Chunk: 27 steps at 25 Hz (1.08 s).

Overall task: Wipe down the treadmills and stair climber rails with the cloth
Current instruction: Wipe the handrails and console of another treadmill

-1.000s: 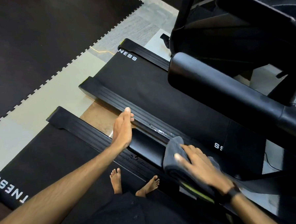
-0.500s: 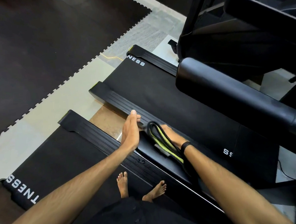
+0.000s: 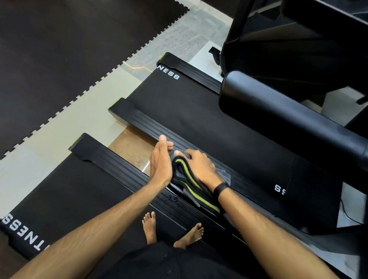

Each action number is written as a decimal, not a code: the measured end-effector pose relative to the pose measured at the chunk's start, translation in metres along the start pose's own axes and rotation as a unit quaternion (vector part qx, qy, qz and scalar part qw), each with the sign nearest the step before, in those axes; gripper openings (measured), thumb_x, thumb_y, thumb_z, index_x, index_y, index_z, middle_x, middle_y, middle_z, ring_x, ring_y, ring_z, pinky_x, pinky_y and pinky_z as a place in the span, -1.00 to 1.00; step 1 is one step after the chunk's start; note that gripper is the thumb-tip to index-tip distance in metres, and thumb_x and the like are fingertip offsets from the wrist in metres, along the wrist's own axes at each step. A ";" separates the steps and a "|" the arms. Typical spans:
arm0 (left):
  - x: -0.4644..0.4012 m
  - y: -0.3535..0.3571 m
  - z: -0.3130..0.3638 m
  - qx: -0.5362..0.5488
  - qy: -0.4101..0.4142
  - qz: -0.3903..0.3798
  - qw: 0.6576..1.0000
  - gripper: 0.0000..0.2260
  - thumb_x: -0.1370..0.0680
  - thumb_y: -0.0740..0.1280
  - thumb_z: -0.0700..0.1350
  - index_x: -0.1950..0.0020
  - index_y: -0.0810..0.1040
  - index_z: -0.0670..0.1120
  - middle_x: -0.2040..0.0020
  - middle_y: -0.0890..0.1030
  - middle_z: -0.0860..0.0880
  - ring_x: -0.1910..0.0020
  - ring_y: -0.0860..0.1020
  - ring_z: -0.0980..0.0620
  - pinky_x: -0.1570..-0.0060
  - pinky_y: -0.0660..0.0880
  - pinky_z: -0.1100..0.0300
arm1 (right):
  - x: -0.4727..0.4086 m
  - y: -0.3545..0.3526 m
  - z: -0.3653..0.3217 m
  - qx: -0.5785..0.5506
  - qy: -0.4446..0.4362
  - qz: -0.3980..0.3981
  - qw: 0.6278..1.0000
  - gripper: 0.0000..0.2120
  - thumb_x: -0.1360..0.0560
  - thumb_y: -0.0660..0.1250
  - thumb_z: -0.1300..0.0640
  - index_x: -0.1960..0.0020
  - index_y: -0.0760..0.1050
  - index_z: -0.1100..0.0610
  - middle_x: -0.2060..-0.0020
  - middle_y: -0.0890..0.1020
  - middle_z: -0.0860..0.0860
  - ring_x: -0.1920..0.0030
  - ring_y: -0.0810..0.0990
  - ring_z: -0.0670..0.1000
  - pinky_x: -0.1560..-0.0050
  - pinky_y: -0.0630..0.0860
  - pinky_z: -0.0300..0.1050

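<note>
Single head-worn wide-angle view, looking steeply down from above onto the near treadmill side rail (image 3: 139, 122), close, with floor mat beyond and feet below.

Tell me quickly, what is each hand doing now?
Left hand: open, fingers straight, edge-on beside the side rail.
Right hand: pressing the cloth on that rail; whether it grips cannot be told.
</note>
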State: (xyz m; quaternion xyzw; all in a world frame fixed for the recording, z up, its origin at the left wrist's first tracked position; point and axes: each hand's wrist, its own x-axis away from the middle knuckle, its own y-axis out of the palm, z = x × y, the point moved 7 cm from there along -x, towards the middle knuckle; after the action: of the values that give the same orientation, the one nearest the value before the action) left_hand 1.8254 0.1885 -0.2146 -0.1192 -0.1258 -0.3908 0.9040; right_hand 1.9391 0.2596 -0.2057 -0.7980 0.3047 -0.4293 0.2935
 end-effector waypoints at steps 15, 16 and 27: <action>0.000 0.001 0.002 0.010 -0.003 -0.003 1.000 -0.34 -0.54 -0.09 0.34 -0.05 0.59 -0.12 -0.02 0.64 -0.06 -0.09 0.58 -0.03 -0.06 0.44 0.19 | 0.017 -0.003 -0.018 0.053 -0.051 0.024 0.997 -0.58 -0.65 0.04 -0.23 0.03 0.52 0.02 0.01 0.59 0.04 -0.09 0.54 0.14 -0.09 0.41 0.08; 0.001 0.001 0.003 -0.002 -0.004 -0.005 1.000 -0.34 -0.55 -0.10 0.34 -0.05 0.59 -0.10 -0.01 0.64 -0.06 -0.08 0.58 -0.02 -0.02 0.42 0.22 | -0.002 -0.002 -0.017 -0.022 -0.036 -0.021 0.999 -0.62 -0.66 0.11 -0.17 0.09 0.53 0.06 0.06 0.61 0.05 -0.05 0.55 0.12 -0.05 0.42 0.03; 0.002 0.002 0.003 -0.015 0.012 -0.006 1.000 -0.45 -0.59 -0.05 0.28 -0.08 0.57 -0.06 -0.07 0.61 -0.02 -0.12 0.55 0.01 -0.26 0.46 -0.03 | 0.073 -0.023 0.074 0.160 0.078 0.030 0.984 -0.39 -0.62 -0.11 -0.32 -0.25 0.52 0.05 -0.27 0.54 0.11 -0.30 0.45 0.21 -0.27 0.33 0.13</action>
State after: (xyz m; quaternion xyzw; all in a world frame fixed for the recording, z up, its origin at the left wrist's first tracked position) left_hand 1.8281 0.1892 -0.2116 -0.1272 -0.1098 -0.3993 0.9013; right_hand 2.0409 0.2361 -0.1860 -0.6954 0.2778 -0.5246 0.4050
